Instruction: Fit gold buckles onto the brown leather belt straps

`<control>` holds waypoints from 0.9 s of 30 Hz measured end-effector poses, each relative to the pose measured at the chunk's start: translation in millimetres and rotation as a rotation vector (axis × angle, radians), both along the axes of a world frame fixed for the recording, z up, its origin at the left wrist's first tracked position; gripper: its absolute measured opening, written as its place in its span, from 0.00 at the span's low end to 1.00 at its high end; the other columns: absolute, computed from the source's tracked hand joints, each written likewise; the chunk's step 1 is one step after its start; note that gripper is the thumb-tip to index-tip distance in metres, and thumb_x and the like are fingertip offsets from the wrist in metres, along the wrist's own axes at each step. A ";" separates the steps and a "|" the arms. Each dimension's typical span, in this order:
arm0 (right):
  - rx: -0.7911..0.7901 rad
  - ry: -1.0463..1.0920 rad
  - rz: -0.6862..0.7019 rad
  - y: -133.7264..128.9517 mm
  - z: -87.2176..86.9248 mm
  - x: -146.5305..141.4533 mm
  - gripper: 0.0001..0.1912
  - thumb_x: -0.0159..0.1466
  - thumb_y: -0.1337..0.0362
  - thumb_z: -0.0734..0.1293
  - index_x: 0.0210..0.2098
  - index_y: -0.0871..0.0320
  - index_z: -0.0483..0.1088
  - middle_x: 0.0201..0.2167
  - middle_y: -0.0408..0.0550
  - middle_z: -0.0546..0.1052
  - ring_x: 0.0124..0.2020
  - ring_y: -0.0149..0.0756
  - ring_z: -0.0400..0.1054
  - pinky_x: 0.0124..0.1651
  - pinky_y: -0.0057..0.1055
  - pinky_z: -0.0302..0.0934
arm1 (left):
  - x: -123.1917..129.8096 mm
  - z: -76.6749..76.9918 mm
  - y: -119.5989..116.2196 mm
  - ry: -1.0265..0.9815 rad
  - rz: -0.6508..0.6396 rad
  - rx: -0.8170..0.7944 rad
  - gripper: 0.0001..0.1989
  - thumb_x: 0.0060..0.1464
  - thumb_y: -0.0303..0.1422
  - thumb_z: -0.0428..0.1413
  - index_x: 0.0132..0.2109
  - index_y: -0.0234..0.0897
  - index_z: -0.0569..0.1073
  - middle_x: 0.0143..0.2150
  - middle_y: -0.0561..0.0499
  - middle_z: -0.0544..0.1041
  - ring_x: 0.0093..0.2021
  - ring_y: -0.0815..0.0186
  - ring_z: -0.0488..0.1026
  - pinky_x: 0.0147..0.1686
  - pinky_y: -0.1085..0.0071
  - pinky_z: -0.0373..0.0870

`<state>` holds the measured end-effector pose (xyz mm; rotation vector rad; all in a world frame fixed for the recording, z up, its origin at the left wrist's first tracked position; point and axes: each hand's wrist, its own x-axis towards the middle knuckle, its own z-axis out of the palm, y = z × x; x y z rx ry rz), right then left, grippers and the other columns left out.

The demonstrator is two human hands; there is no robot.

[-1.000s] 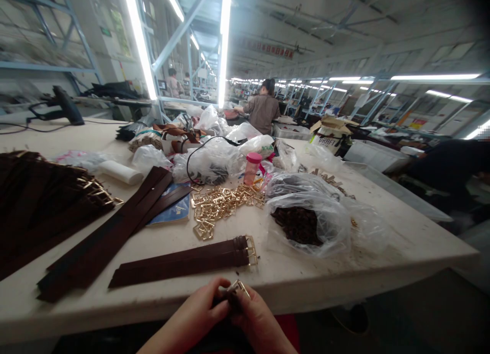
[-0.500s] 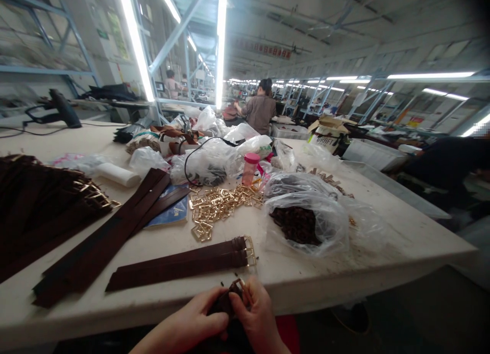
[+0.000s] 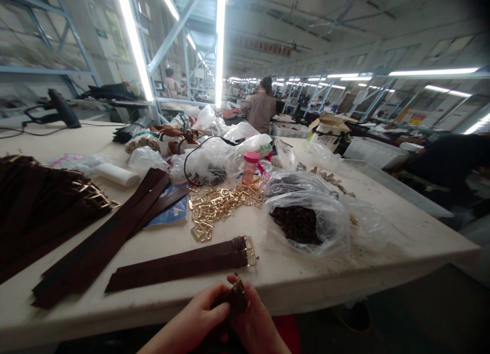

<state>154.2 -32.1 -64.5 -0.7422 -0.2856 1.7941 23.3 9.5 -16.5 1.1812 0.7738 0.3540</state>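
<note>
The left-hand grip (image 3: 202, 307) and the right-hand grip (image 3: 255, 317) are both clenching a short dark brown leather belt end (image 3: 234, 299) at the near edge of the tabletop, with the right-hand grip sitting closer to its small gold metal buckle (image 3: 239, 281), which is pointing up and away from the person. The strap's long axis is running roughly upright between the palms, mostly hidden by the fingers. Just beyond the near edge, a pair of dark brown leather straps (image 3: 176, 264) with a rectangular gold buckle is lying across the white tabletop (image 3: 406, 241), while longer brown straps (image 3: 103, 231) are angling toward the left edge. Farther on, a heap of gold rectangular buckles (image 3: 224, 206) is sitting beside a clear plastic bag of dark brown pieces (image 3: 296, 223), a pink plastic bottle (image 3: 250, 167) is standing behind them, and a co-worker in a brown shirt (image 3: 260, 111) is standing past the far edge
</note>
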 end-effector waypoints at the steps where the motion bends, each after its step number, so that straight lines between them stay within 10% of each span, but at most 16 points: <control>1: 0.003 0.014 -0.004 -0.4 -1.5 -1.6 0.24 0.54 0.46 0.64 0.45 0.53 0.66 0.34 0.47 0.75 0.26 0.37 0.68 0.22 0.29 0.59 | -0.2 0.6 0.2 -0.009 0.002 -0.010 0.11 0.50 0.31 0.50 0.42 0.35 0.67 0.31 0.55 0.69 0.24 0.73 0.65 0.24 0.77 0.63; 13: 0.369 -0.883 -0.102 -4.2 2.8 14.0 0.13 0.58 0.55 0.63 0.33 0.58 0.70 0.26 0.44 0.72 0.29 0.33 0.65 0.34 0.28 0.60 | -0.8 -2.2 -1.3 0.013 -0.020 0.001 0.11 0.50 0.37 0.53 0.38 0.34 0.67 0.29 0.54 0.70 0.25 0.72 0.66 0.25 0.76 0.62; 27: 0.323 -1.067 -0.098 0.1 0.2 12.6 0.11 0.60 0.58 0.59 0.34 0.59 0.64 0.25 0.43 0.68 0.27 0.31 0.63 0.31 0.26 0.58 | -15.0 -6.9 5.0 0.011 -0.025 -0.156 0.15 0.46 0.37 0.57 0.40 0.32 0.69 0.28 0.53 0.72 0.26 0.70 0.69 0.27 0.75 0.63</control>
